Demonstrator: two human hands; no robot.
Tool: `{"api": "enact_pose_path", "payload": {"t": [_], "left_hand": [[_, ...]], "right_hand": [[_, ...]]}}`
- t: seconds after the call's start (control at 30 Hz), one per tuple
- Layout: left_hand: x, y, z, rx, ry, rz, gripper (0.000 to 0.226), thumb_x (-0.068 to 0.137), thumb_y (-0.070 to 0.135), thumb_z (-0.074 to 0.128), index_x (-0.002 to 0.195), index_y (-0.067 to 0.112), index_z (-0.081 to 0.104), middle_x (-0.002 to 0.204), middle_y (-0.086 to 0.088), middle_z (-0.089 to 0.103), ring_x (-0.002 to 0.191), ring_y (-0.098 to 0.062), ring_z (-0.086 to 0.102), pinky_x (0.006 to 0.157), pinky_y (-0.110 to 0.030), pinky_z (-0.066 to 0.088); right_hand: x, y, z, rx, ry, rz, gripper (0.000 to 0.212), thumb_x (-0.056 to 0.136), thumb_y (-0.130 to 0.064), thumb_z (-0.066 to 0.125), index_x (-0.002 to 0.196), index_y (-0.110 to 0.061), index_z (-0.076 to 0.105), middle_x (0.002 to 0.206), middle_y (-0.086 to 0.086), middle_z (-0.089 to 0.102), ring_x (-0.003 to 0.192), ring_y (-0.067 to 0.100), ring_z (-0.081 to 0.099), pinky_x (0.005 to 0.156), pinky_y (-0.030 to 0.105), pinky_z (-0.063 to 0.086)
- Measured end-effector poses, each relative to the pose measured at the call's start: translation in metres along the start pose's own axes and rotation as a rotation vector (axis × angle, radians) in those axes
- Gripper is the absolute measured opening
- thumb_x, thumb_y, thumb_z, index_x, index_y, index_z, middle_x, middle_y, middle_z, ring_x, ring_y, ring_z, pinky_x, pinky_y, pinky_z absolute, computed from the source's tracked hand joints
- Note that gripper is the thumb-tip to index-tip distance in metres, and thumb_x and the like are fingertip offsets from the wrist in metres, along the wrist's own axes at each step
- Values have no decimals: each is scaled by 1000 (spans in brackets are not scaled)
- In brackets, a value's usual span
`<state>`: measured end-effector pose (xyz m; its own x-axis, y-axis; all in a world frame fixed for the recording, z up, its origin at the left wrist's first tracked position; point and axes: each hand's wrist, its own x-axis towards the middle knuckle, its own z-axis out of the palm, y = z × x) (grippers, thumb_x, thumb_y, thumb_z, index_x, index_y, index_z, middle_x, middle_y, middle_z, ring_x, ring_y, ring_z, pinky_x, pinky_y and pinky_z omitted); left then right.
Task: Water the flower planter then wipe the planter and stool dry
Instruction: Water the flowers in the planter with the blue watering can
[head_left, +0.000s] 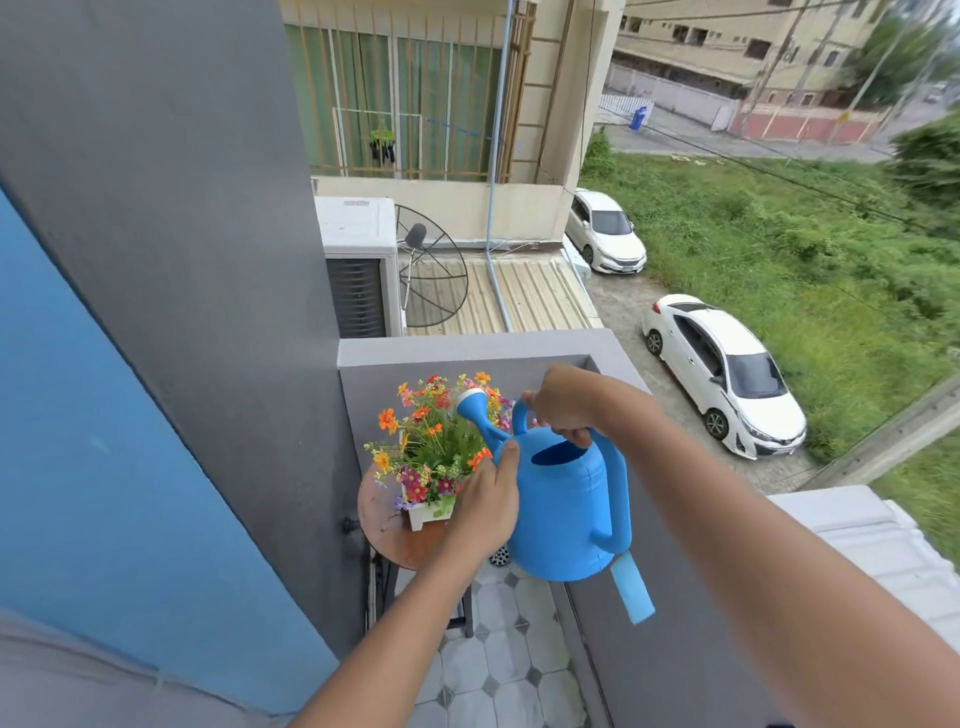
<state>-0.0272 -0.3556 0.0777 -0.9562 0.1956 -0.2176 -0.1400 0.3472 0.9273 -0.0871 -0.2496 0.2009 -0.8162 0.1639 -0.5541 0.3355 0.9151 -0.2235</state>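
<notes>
A blue plastic watering can hangs in the air over the balcony corner, its white-tipped spout pointing into the flowers. My right hand grips the can's top handle. My left hand presses flat against the can's left side below the spout. A white rectangular planter full of orange, red and pink flowers stands on a round brown wooden stool. A light blue strip dangles below the can's rear handle. No water stream is visible.
A grey parapet wall closes the balcony behind and to the right of the stool. A grey and blue wall stands to the left. Pale octagonal floor tiles and a floor drain lie below.
</notes>
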Motion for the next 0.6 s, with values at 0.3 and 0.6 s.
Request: {"api": "enact_pose_path", "payload": {"t": [0.3,0.6], "left_hand": [[0,22,28,-35,-91,-39,67,86,74,19,91,15,52,79,-3,51,72,-17,51,59,-33,34],[-14,2,19,-27,-22,-47,65,89,71,21,100,17,56,85,-4,56,78,-18,55,63,-35,39]], "right_hand": [[-8,41,-15,49,75,14,39,106,-17,36,113,7,66,79,18,66,52,24,55,51,27,45],[-15,33,0,170,48,-22,44,104,-25,40,114,8,66,65,14,57,44,25,47,49,27,39]]}}
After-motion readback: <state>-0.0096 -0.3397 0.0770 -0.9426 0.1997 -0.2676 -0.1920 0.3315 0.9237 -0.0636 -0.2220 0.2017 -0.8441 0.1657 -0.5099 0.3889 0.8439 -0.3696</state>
